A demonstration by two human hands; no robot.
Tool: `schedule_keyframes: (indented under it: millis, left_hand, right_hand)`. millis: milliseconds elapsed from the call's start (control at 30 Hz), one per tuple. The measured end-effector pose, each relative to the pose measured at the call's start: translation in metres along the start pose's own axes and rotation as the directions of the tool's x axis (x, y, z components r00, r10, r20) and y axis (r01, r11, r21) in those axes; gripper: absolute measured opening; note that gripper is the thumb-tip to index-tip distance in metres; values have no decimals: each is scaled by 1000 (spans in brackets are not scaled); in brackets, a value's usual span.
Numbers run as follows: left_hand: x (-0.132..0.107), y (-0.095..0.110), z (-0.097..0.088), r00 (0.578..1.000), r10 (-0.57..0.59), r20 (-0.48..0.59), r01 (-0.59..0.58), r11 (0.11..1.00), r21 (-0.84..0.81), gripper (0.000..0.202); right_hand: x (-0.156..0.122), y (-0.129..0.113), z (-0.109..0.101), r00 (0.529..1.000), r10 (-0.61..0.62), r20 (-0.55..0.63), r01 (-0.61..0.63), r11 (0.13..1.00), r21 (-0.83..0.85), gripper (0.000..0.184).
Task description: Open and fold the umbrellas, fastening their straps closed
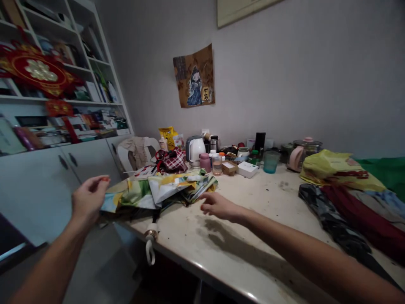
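Note:
A folding umbrella [171,188] lies on the table with its yellow, green and white canopy loosely bunched. Its pale handle [152,231], with a white wrist loop, sticks out past the table's front edge. My left hand [88,197] is raised at the canopy's left end. Its thumb and fingers are pinched together, and whatever is between them, if anything, cannot be made out. Beyond the canopy's right end, my right hand [218,206] hovers over the table with its fingers apart and slightly bent, holding nothing. Whether its fingertips touch the fabric is unclear.
Along the table's [253,236] back stand a white kettle [196,148], a pink jar [205,162], a teal cup [271,161] and small boxes. A checked bag [174,161] sits behind the umbrella. Clothes [351,211] and a yellow bag [338,169] lie at right.

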State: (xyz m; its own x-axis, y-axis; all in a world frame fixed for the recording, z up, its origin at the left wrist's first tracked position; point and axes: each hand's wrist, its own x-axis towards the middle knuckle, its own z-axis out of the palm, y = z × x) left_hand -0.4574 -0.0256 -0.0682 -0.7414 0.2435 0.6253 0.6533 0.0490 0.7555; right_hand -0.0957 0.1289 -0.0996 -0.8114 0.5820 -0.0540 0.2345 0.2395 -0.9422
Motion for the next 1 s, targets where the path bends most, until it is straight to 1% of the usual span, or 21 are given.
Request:
schedule_keyframes:
  millis: [33,67,167,233,267,300,367,400,467,533,600,633,667,733,767,800,833,900,933,967,1000]
  left_hand:
    - [-16,9,6,994,-83,66,89,992,-88,28]
    - [-30,17,13,984,-124,127,139,983,-119,29]
    - [-65,41,29,940,-191,282,223,971,-85,33]
    - [-81,54,41,898,-192,396,229,972,-47,40]
    - [-87,60,48,876,-175,450,211,977,-31,44]
    - [-93,67,56,855,-152,496,187,982,-23,47]
    - [-106,85,75,806,-93,584,147,988,-46,50]
    - [-114,97,85,776,-52,629,125,989,-73,48]
    - [-132,124,107,692,75,718,49,987,-150,41]
    - [-155,154,128,566,259,783,-56,959,-278,33]
    - [-181,183,148,443,414,795,-99,904,-416,27]
    - [-195,196,157,378,464,801,-99,881,-463,25]
    - [-208,207,166,311,502,807,-84,860,-503,24]
    - [-232,226,179,175,549,817,-22,832,-555,22]
    - [-243,233,185,118,553,825,32,828,-560,20]
    - [-252,238,191,70,542,838,108,831,-546,18]
    - [-260,242,198,33,521,853,203,832,-516,17]
    - [-273,247,210,-16,468,883,402,812,-423,22]
    - [-277,248,217,-26,443,896,496,784,-373,27]
    - [-280,248,223,-26,419,908,585,743,-326,32]
    - [-282,247,229,-13,400,916,670,684,-289,38]
  right_hand:
    - [-20,3,-18,999,29,-20,-30,999,-44,33]
    - [-40,7,-36,997,58,-58,-62,996,-59,35]
    - [-102,24,-92,981,98,-166,-127,977,-171,41]
    - [-143,39,-128,946,107,-307,-192,946,-260,44]
    - [-164,47,-145,916,107,-386,-242,916,-321,45]
    - [-183,55,-159,872,88,-482,-303,870,-389,45]
    - [-219,73,-180,768,56,-638,-476,717,-510,42]
    - [-234,82,-185,727,62,-684,-561,629,-539,40]
    - [-256,98,-185,680,123,-723,-673,497,-548,42]
    - [-267,113,-178,663,172,-728,-710,451,-540,58]
    - [-269,125,-170,636,200,-745,-737,445,-509,72]
    - [-269,129,-167,610,210,-764,-749,470,-468,72]
    - [-269,133,-167,583,224,-781,-747,526,-407,66]
    - [-269,135,-168,526,298,-796,-680,710,-184,43]
    - [-270,133,-169,515,349,-783,-589,807,-28,32]
    - [-271,128,-170,526,399,-751,-463,875,140,24]
    - [-271,121,-171,559,429,-710,-316,902,296,21]
    - [-270,103,-169,648,385,-657,-14,869,495,28]
    - [-267,92,-166,687,329,-648,107,837,537,33]
    - [-263,82,-163,720,270,-639,191,808,557,38]
    - [-258,73,-158,753,220,-620,234,791,565,41]
